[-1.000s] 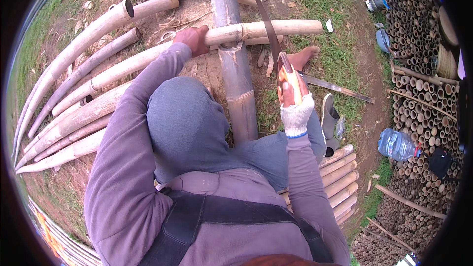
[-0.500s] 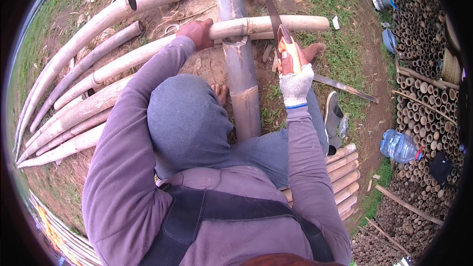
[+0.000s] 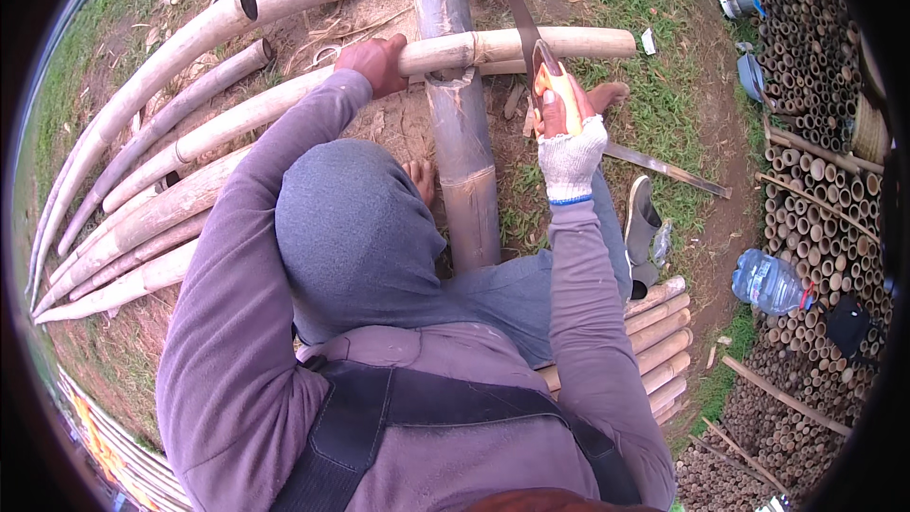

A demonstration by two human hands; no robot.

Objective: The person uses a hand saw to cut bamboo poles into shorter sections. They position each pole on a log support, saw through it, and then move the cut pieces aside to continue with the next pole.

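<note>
My right hand (image 3: 567, 137), in a white knit glove, grips the orange handle of a hand saw (image 3: 531, 33). Its dark blade runs up and left across a pale bamboo pole (image 3: 540, 43) lying crosswise. My bare left hand (image 3: 374, 62) presses down on that same pole, left of a thick grey-brown bamboo trunk (image 3: 460, 133) that runs away from me underneath it. A bare foot shows on each side of the trunk, one beside it near my hood, one by the saw.
Several long pale bamboo poles (image 3: 161, 133) fan across the dirt at left. Stacked cut bamboo ends (image 3: 815, 180) fill the right side. A plastic water bottle (image 3: 770, 282), a grey shoe (image 3: 642, 228) and a flat machete blade (image 3: 664, 169) lie on the grass at right.
The saw and my right hand have moved forward and up toward the crosswise pole. My left hand has stayed on the pole.
</note>
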